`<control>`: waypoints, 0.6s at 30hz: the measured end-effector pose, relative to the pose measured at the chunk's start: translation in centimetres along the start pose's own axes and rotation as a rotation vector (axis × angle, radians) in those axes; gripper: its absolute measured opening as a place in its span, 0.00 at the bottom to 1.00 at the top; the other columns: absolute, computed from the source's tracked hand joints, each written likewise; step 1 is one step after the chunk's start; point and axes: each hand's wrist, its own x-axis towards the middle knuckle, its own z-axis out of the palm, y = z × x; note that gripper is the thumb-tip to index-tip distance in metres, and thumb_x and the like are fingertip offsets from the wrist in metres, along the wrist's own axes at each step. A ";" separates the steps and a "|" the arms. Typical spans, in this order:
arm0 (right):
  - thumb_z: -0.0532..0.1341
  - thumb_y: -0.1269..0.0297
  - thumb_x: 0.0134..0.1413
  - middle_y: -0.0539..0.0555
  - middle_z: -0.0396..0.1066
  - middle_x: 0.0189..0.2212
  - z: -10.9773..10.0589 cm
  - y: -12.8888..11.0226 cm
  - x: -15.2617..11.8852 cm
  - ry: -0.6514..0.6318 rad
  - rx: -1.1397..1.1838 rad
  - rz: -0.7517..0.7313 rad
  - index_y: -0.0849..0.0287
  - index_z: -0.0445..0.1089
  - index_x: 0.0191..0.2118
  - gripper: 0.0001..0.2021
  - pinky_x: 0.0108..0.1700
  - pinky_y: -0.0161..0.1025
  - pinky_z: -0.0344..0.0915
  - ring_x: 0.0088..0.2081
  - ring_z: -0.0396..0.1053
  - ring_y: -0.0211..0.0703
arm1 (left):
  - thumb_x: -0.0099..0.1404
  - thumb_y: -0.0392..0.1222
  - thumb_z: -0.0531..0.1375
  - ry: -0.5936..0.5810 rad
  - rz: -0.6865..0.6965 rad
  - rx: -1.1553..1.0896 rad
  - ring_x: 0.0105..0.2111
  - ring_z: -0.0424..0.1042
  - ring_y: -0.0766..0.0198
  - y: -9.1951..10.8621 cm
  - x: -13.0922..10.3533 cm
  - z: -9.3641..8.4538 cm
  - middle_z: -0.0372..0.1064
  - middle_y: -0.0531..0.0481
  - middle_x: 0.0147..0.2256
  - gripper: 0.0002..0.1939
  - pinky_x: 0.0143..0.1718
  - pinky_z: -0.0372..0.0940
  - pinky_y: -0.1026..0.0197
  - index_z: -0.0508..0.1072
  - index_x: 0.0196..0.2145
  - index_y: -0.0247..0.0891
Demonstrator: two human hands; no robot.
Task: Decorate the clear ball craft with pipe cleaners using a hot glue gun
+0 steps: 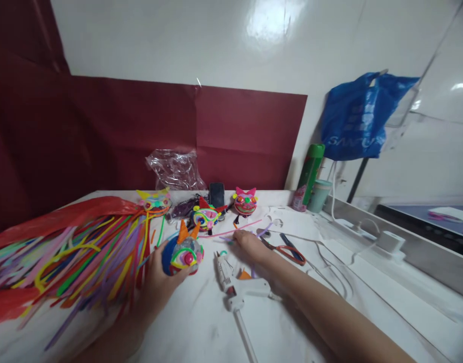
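Observation:
My left hand (157,282) is wrapped round a small craft animal head (184,257), blue at the back, with orange pointed ears and a pink eye ringed in yellow and green. My right hand (248,244) is down at the table, fingers drawn together among loose pipe-cleaner pieces; what they pinch, if anything, is hidden. A purple pipe cleaner (264,230) lies just beyond it. Between my hands and nearer me rests a white hot glue gun (235,290). An orange-handled pair of scissors (291,254) lies to the right of my right hand.
Behind stand more craft heads: a pink one (245,201), a red-eared one (205,217) and a yellow-eared one (155,201). Many coloured pipe cleaners (91,257) spread from a red plastic bag (83,212). A green spray can (309,176), cup (320,195) and cables occupy the right.

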 end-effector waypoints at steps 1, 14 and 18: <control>0.55 0.78 0.53 0.58 0.73 0.30 -0.3 0.2 0.1 0.037 0.020 0.006 0.64 0.68 0.34 0.07 0.35 0.35 0.62 0.31 0.70 0.43 | 0.45 0.51 0.67 -0.017 0.021 -0.011 0.49 0.68 0.45 -0.3 0.0 0.1 0.65 0.40 0.50 0.41 0.49 0.65 0.44 0.61 0.56 0.38; 0.57 0.69 0.57 0.50 0.71 0.25 -8.1 -6.8 -2.2 0.106 0.466 -0.102 0.59 0.70 0.30 0.06 0.30 0.31 0.61 0.27 0.67 0.37 | 0.47 0.46 0.68 0.082 0.569 0.208 0.50 0.67 0.45 -1.2 -0.9 0.7 0.64 0.39 0.49 0.40 0.49 0.66 0.43 0.58 0.56 0.39; 0.56 0.75 0.56 0.52 0.72 0.27 -7.9 -9.0 -3.2 0.047 0.356 -0.210 0.60 0.71 0.32 0.08 0.32 0.30 0.61 0.28 0.67 0.37 | 0.51 0.48 0.66 0.029 0.644 0.269 0.52 0.65 0.48 -0.6 -1.3 0.5 0.63 0.38 0.50 0.38 0.51 0.64 0.46 0.56 0.56 0.38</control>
